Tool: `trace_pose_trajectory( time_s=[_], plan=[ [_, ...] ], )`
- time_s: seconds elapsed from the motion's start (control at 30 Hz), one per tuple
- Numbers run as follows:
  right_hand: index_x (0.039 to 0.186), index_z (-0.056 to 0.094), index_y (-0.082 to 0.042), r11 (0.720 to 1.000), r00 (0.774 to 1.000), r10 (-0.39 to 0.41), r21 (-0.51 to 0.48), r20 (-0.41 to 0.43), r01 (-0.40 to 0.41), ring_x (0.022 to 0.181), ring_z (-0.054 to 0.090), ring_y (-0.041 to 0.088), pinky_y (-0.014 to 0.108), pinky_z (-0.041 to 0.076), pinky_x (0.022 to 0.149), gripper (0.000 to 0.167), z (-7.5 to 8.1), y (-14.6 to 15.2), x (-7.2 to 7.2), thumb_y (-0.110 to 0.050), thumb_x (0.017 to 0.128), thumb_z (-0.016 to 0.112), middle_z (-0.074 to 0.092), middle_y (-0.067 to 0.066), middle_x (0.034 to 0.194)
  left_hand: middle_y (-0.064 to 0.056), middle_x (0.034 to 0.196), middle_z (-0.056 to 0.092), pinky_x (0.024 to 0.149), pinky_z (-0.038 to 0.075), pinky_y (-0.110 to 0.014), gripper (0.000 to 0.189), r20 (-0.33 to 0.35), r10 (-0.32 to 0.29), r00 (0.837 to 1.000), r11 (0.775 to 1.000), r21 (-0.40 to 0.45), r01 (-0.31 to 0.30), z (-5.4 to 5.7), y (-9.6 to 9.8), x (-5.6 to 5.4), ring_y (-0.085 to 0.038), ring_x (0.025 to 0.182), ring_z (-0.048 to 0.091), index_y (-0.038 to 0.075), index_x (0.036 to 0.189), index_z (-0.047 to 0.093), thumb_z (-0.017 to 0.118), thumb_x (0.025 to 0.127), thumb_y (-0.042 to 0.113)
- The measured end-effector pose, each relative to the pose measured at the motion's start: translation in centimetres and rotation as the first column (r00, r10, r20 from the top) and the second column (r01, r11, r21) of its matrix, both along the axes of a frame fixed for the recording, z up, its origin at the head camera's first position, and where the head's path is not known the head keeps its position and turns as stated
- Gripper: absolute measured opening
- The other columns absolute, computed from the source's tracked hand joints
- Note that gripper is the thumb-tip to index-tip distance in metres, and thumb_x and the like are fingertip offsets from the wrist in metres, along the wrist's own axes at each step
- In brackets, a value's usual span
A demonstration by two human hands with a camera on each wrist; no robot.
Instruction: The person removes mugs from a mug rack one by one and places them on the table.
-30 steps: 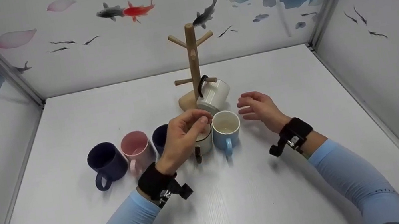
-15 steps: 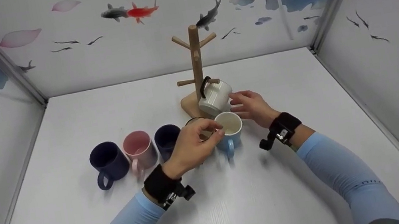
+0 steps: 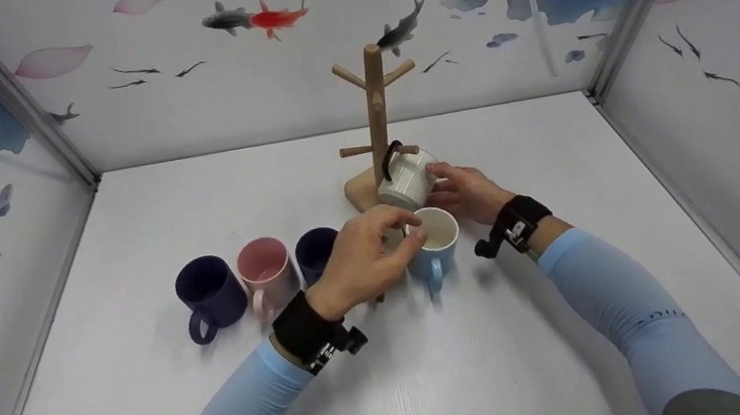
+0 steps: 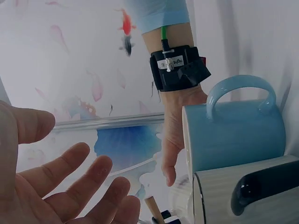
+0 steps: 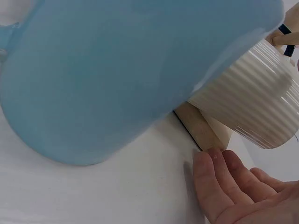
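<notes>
A white ribbed mug [image 3: 409,182] hangs tilted by its black handle from a low peg of a wooden mug tree [image 3: 378,116]. My right hand [image 3: 475,196] is at the mug's right side, its fingertips overlapping the rim in the head view. Seen from the right wrist, its straight fingers [image 5: 233,182] lie close to the wooden base [image 5: 201,128], below the mug. My left hand [image 3: 371,256] hovers over the row of mugs, fingers loosely bent and thumb apart, holding nothing. Beneath it is a white mug with a black handle [image 4: 266,186], mostly hidden from the head, beside a light blue mug [image 3: 440,256].
Left of these, a dark blue mug [image 3: 317,250], a pink mug [image 3: 267,266] and another dark blue mug [image 3: 209,290] stand upright in a row on the white table [image 3: 402,397]. Printed panels [image 3: 138,126] enclose the table at back and sides.
My right hand has moved left to the hanging mug's side. My left hand has shifted slightly right, over the white mug and the light blue mug's edge. The mugs stay in place.
</notes>
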State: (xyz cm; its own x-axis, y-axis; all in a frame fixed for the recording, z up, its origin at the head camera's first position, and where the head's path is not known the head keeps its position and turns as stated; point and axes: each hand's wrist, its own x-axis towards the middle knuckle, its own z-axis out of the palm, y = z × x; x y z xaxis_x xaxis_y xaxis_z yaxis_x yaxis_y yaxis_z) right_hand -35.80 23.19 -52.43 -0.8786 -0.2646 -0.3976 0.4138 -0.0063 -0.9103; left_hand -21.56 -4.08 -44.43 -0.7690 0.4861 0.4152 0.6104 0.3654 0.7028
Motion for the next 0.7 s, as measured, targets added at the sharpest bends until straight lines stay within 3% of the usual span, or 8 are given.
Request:
trace_pose_trajectory(
  time_s=[0.17,0.3,0.43,0.57,0.7],
  plan=[
    [0.174,0.03,-0.002,0.999,1.0,-0.005,-0.039,0.002,0.005,0.16,0.054,0.041,0.051,0.041,0.136,0.088,0.0,-0.2,-0.5,-0.051,0.11,0.067,0.046,0.029,0.175,-0.015,0.118,0.082,0.092,0.063,-0.052,0.028,-0.011,-0.008,1.0,1.0,0.008,0.008,0.4,0.2,-0.2,-0.031,0.105,0.076,0.003,0.119,0.08,0.072,0.108,0.028],
    [0.172,0.034,-0.001,0.998,1.0,0.004,-0.056,-0.007,-0.004,0.162,0.052,0.041,0.05,0.04,0.136,0.086,0.1,-0.7,-0.9,-0.049,0.11,0.069,0.047,0.026,0.175,-0.015,0.119,0.082,0.092,0.066,-0.053,0.028,0.059,-0.016,0.998,0.999,0.042,0.014,0.6,0.1,-0.6,-0.033,0.111,0.078,0.002,0.12,0.079,0.072,0.108,0.026],
    [0.171,0.038,-0.002,0.999,1.0,0.002,-0.055,0.006,-0.001,0.16,0.053,0.038,0.048,0.042,0.135,0.082,0.3,-1.4,-1.2,-0.046,0.11,0.07,0.049,0.023,0.173,-0.013,0.121,0.083,0.091,0.068,-0.042,0.029,0.136,-0.034,0.99,0.996,0.083,0.023,0.9,0.0,-0.9,-0.027,0.111,0.079,0.002,0.123,0.08,0.071,0.11,0.027],
    [0.168,0.04,-0.001,0.998,0.999,-0.026,-0.063,0.045,0.029,0.152,0.059,0.033,0.044,0.047,0.131,0.078,0.4,-1.6,-1.5,-0.043,0.11,0.071,0.054,0.021,0.166,-0.011,0.121,0.084,0.09,0.067,-0.033,0.03,0.17,-0.054,0.984,0.994,0.098,0.037,1.1,-0.1,-1.1,-0.022,0.108,0.079,0.004,0.123,0.08,0.069,0.111,0.029],
    [0.165,0.043,-0.002,0.999,0.998,-0.009,-0.044,0.069,0.012,0.14,0.064,0.027,0.041,0.052,0.126,0.073,0.5,-1.6,-1.8,-0.042,0.11,0.071,0.059,0.015,0.156,-0.01,0.12,0.083,0.092,0.068,-0.037,0.029,0.188,-0.059,0.98,0.995,0.086,0.043,0.9,-0.2,-1.1,-0.02,0.106,0.078,0.005,0.122,0.08,0.068,0.112,0.03]
  ],
)
